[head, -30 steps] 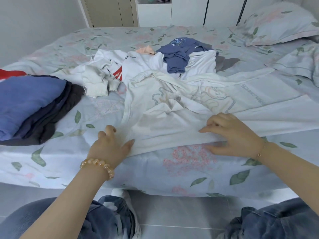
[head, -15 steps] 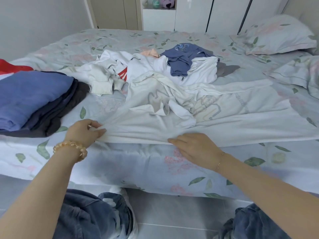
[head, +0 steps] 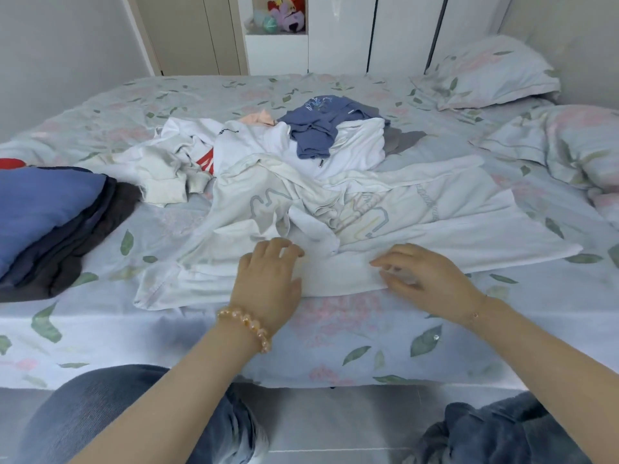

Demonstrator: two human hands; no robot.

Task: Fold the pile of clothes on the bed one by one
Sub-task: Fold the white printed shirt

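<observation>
A white printed garment [head: 435, 226] lies spread and wrinkled across the near part of the bed [head: 351, 333], its hem along the front edge. My left hand [head: 269, 279] rests on the lower middle of it with the fingers loosely bent. A little to the right, my right hand [head: 427, 279] lies on the hem, fingers pointing left and slightly blurred. Neither hand visibly pinches the cloth. Behind the garment sits the unfolded pile [head: 268, 145] of white clothes, with a blue top [head: 321, 128] on it.
A stack of folded blue and dark clothes [head: 50, 216] sits at the left edge of the bed. A pillow [head: 492, 75] and a bunched duvet [head: 576, 149] lie at the right. Wardrobe doors stand behind the bed. My knees show below.
My left hand let go of the hem's left corner and moved right to the garment's middle. My right hand shifted slightly right along the hem. The left corner now lies loose.
</observation>
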